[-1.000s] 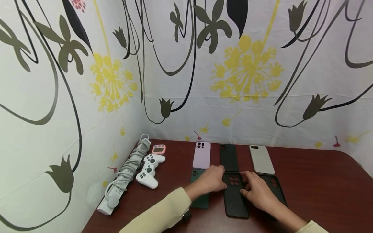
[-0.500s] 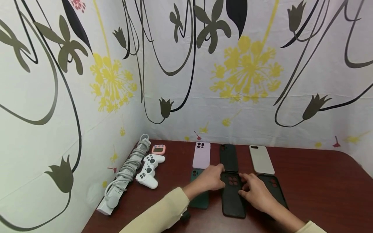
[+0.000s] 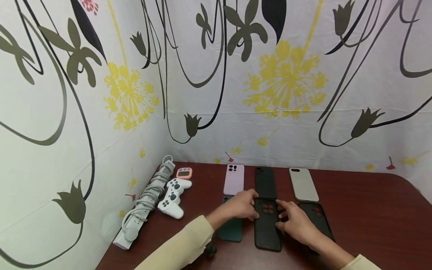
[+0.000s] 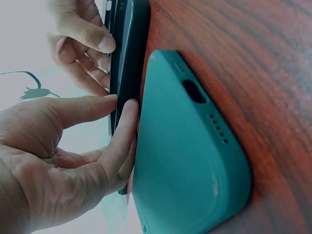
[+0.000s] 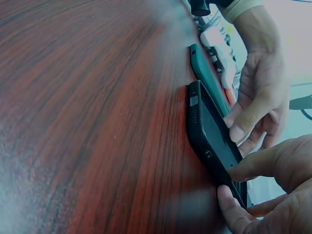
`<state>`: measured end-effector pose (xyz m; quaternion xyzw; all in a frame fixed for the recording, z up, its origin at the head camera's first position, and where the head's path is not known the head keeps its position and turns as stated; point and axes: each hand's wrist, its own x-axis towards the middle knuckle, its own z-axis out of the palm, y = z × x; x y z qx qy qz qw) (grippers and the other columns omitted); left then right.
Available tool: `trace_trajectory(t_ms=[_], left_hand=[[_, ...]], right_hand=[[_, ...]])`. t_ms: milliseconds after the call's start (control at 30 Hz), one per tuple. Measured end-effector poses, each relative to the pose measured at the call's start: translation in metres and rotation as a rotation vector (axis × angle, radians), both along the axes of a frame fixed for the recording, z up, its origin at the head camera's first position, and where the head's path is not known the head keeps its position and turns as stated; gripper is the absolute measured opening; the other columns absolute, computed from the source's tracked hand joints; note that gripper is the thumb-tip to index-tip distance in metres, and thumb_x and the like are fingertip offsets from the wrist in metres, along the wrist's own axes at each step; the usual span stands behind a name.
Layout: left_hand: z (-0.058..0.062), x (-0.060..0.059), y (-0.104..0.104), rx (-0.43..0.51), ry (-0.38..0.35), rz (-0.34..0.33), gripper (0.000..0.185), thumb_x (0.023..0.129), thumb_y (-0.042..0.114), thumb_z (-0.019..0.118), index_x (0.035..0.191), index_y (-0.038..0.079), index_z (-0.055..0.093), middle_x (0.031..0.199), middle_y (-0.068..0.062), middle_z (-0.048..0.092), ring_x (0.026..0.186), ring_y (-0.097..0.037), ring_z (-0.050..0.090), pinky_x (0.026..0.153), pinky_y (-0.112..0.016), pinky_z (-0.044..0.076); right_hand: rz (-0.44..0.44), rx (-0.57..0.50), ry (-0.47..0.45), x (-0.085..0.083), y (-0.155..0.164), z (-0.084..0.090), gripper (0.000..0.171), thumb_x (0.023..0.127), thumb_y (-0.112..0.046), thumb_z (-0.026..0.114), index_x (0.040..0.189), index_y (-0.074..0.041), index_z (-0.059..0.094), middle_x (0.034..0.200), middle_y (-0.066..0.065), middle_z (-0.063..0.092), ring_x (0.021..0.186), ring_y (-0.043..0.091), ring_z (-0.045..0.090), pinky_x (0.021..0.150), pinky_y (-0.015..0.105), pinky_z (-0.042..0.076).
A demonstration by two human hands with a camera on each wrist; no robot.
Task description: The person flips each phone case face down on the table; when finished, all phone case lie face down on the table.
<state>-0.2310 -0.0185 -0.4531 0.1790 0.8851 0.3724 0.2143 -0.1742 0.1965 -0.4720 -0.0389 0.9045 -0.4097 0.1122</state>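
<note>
A black phone case (image 3: 267,232) with several round camera cutouts lies hollow side up in the front row of cases. My left hand (image 3: 240,205) pinches its left edge near the top, thumb and finger on either side of the wall in the left wrist view. Opposite, my right hand (image 3: 298,223) pinches the right edge; in the right wrist view the thumb is on the inner side and a finger outside. A green phone case (image 4: 190,151) lies just left, partly under my left forearm. To the right, another black case (image 3: 318,219) is partly hidden by my right hand.
Behind stand a row of a lilac case (image 3: 233,182), a dark case (image 3: 265,183) and a cream case (image 3: 304,186). At left lie a white game controller (image 3: 173,198), a pink timer (image 3: 184,173) and a power strip (image 3: 141,206) wrapped in its cord. Patterned cloth hangs behind.
Both hands have shifted the black case slightly left and up toward the dark case behind it, and it has straightened. The other cases have stayed in place.
</note>
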Motion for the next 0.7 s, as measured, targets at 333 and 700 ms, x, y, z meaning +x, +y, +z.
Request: trace_trajectory(t_ms=[333,700], left_hand=[[0.003,0.002,-0.008,0.245,-0.167,0.041,0.072,0.088,-0.011,0.076,0.153,0.006,0.049,0.117,-0.014,0.057,0.084,-0.021,0.069,0.065,-0.039,0.067],[0.011,0.008,-0.019,0.356,-0.194,0.072,0.071,0.092,-0.006,0.075,0.156,0.008,0.046,0.135,-0.017,0.058,0.104,-0.021,0.067,0.071,-0.046,0.068]], right_hand=[[-0.022,-0.047,0.005,0.001,-0.006,-0.002,0.078,0.085,0.002,0.078,0.155,0.005,0.042,0.138,0.023,0.053,0.107,0.025,0.062,0.073,0.033,0.053],[-0.074,-0.084,-0.061,-0.002,-0.015,-0.001,0.062,0.099,-0.016,0.070,0.152,0.005,0.046,0.137,0.022,0.055,0.117,0.029,0.064,0.088,0.041,0.061]])
